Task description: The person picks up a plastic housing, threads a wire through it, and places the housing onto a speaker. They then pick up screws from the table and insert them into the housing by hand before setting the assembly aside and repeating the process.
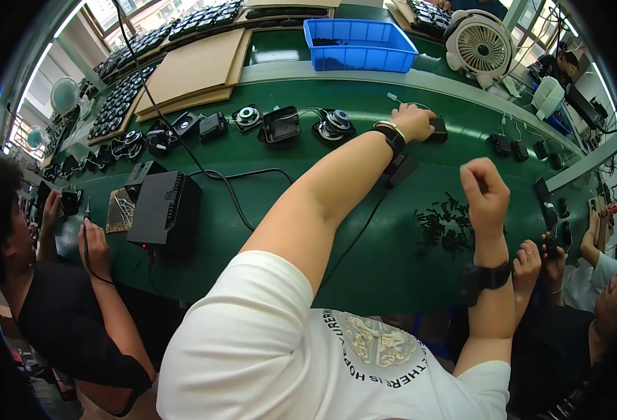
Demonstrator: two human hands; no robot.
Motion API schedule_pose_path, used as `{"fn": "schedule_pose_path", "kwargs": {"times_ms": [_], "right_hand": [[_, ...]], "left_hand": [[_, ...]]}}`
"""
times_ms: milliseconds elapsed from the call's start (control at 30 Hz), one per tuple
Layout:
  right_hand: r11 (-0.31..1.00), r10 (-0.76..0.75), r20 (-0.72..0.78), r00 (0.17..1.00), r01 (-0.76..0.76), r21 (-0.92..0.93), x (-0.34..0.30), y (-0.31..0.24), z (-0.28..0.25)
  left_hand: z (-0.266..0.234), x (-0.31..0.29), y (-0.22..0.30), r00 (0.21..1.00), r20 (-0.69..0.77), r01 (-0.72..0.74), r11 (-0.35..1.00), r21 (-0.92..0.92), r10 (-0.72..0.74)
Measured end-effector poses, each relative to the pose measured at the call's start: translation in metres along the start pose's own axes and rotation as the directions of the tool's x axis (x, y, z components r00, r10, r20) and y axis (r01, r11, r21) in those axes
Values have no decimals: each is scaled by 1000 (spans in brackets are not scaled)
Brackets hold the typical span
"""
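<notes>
My left arm stretches far across the green bench (371, 273). At its end my left hand (413, 122), with a dark band at the wrist, has its fingers closed at the side of a small black speaker box (439, 130). A thin cable with a white plug (393, 96) lies just beyond that hand. My right hand (487, 196) is raised over the right side of the bench with its fingers curled in; whatever it may hold is hidden. Below and left of it spreads a loose pile of short black strips (448, 224).
Speaker parts (280, 126) line the bench's far side. A blue bin (359, 45) and a white fan (481, 45) stand behind. At left sits a black power unit (165, 210) with trailing cables. Co-workers (77, 294) sit on both sides. More black boxes (501, 145) lie right.
</notes>
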State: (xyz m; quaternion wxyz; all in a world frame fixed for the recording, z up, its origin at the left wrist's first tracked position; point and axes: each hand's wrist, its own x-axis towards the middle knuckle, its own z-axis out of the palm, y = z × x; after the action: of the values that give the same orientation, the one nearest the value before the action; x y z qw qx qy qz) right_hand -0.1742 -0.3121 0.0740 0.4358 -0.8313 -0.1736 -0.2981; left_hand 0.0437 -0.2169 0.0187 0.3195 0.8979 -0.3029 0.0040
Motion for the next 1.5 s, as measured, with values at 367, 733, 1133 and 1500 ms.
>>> {"fn": "schedule_pose_path", "kwargs": {"times_ms": [367,733,1133,1500], "right_hand": [[936,67,727,684,209,-283,130,101,169],[937,106,693,713,162,-309,101,60,146],[873,147,535,832,145,-465,-94,-45,128],[948,-180,364,914,260,-184,-119,-67,117]], "left_hand": [[-128,-166,-174,959,-270,153,955,254,-81],[-135,-199,-142,943,-329,-26,998,52,42],[-79,-337,-66,969,-230,-102,994,-46,89],[-87,-359,-30,992,-115,56,997,46,-51]]}}
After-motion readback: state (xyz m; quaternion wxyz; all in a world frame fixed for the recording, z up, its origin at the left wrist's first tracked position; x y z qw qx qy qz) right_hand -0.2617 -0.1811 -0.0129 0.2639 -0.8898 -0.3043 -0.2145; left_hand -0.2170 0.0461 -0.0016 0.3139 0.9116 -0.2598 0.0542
